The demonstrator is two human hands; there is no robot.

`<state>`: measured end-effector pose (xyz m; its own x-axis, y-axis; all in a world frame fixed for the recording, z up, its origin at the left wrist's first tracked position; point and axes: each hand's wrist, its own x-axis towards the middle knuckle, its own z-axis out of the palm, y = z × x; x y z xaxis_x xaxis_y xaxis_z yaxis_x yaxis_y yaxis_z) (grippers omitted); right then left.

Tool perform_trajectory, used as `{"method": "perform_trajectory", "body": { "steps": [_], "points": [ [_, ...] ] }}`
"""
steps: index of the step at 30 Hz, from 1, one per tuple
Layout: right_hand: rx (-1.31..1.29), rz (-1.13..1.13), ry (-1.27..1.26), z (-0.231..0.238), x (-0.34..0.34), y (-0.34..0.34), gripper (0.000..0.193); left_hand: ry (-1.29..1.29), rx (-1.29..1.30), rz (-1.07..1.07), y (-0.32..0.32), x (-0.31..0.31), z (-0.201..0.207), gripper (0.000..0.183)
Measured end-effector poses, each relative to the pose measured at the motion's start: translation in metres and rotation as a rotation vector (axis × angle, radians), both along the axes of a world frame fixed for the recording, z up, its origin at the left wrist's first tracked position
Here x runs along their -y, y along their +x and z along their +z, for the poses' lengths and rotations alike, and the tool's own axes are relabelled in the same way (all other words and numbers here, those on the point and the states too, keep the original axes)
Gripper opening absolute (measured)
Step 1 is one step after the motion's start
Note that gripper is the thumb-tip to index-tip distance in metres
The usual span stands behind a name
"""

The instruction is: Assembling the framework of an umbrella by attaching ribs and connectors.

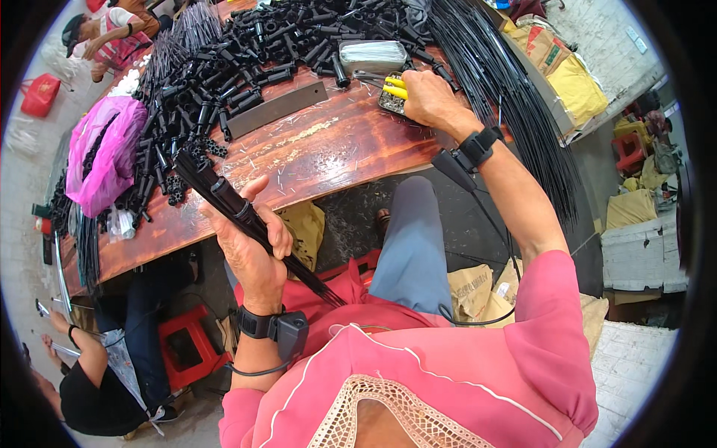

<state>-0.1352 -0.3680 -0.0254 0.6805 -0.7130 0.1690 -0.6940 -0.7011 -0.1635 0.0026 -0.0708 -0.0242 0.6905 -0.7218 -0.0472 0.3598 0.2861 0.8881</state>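
My left hand point(252, 250) is closed round a slanting bundle of thin black umbrella ribs point(231, 207), with black plastic sleeves along it. Its upper end points to the far left, and the lower end reaches toward my lap. At the far right of the table, my right hand point(437, 101) grips yellow-handled pliers point(396, 86), whose metal end points left. Beneath them sits a small dark dish point(390, 103) of tiny bits. A clear box point(373, 56) of thin pale wires stands just behind.
Black plastic tubes point(280, 37) lie heaped across the table's back. A flat metal bar point(276, 110) stands before them. Long black rods point(508, 97) overhang the right edge. A pink bag point(104, 153) sits left. A co-worker point(97, 388) is at the lower left, near a red stool point(190, 347).
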Motion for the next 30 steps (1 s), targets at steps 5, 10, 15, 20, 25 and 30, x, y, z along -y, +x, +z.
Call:
{"method": "perform_trajectory", "body": {
  "steps": [5, 10, 15, 20, 25, 30],
  "points": [
    [0.107, -0.001, 0.012, -0.001, 0.013, -0.005, 0.022, 0.01, -0.005, -0.003, -0.002, -0.001, 0.003, 0.088],
    [0.428, -0.015, 0.499, 0.01, 0.024, -0.014, 0.024, -0.01, 0.01, -0.025, 0.001, -0.005, 0.0, 0.086],
    [0.233, 0.037, 0.233, -0.002, 0.022, -0.01, 0.032, -0.018, 0.025, -0.03, -0.002, -0.002, -0.001, 0.086],
    [0.254, 0.132, 0.041, -0.011, 0.015, 0.0, 0.028, -0.012, 0.002, -0.04, -0.001, -0.002, 0.001, 0.086],
    [0.244, 0.114, 0.039, -0.007, 0.02, -0.004, 0.029, 0.009, 0.022, -0.018, -0.003, -0.001, 0.002, 0.086],
    [0.224, 0.177, 0.039, -0.009, 0.017, 0.001, 0.021, 0.015, 0.036, -0.018, -0.006, -0.001, 0.002, 0.087]
  ]
}}
